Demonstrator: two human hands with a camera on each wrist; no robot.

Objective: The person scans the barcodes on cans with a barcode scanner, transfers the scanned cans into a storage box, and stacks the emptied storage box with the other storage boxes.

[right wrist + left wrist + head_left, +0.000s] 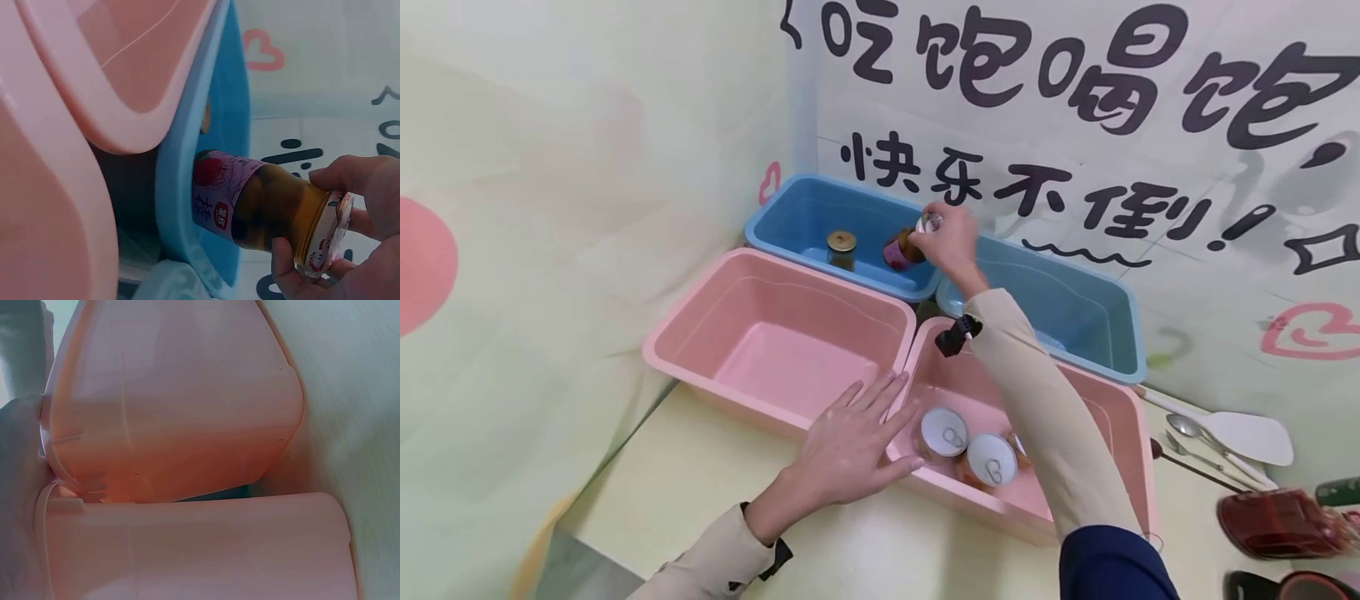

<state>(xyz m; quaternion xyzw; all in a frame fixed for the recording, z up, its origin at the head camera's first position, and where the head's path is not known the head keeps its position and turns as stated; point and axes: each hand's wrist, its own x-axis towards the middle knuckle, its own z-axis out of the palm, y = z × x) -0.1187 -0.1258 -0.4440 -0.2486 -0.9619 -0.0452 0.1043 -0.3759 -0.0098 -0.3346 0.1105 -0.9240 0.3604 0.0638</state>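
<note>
My right hand (953, 242) grips a glass fruit jar (901, 252) by its lid end, tilted with its base inside the left blue bin (805, 190). In the right wrist view, the jar (250, 200) shows a purple label and a white patterned lid. A second jar with a gold lid (842, 242) stands in that bin. My left hand (853, 450) rests with straight, spread fingers on the meeting rims of the left pink bin (700, 379) and right pink bin (955, 497). Its edge (19, 487) shows in the left wrist view.
Ring-pull cans (943, 431) stand in the right pink bin, partly hidden by my right sleeve. Behind it is another blue bin (1097, 333). A white spatula (1247, 437), spoon (1183, 425) and fork lie to the right, near a dark red object (1270, 525). Walls close in left and back.
</note>
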